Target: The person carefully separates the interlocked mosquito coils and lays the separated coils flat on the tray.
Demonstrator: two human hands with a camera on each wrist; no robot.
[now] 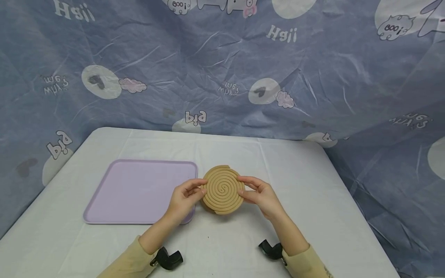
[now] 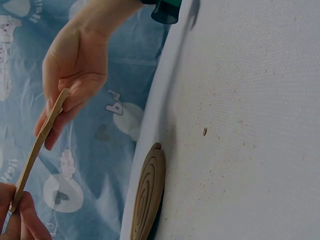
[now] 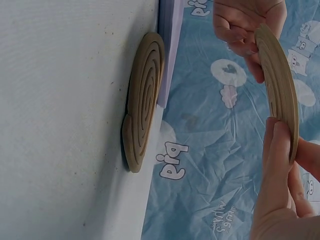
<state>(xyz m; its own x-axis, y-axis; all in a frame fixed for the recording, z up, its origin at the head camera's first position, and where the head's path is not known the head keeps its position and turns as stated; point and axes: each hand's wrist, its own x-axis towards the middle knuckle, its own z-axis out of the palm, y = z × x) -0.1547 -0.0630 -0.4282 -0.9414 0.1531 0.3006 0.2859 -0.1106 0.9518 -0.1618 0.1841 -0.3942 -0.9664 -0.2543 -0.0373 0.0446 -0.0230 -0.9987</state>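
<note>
A tan mosquito coil (image 1: 223,189), a flat tight spiral, is held up off the table between both hands. At its left edge, the left hand (image 1: 185,197) pinches the rim with thumb and fingers; the right hand (image 1: 260,195) pinches the opposite rim. Edge-on in the left wrist view, the raised coil (image 2: 39,145) looks thin. Below it, a second coil (image 3: 145,100) lies flat on the white table, its spiral showing in both wrist views. From the head camera, the raised coil mostly hides this lower one.
A lilac tray (image 1: 139,189) lies on the table at the left, its right edge close to the coils. Small brown crumbs (image 2: 205,131) dot the white tablecloth (image 1: 222,247). A blue printed curtain (image 1: 208,58) hangs behind and beside the table.
</note>
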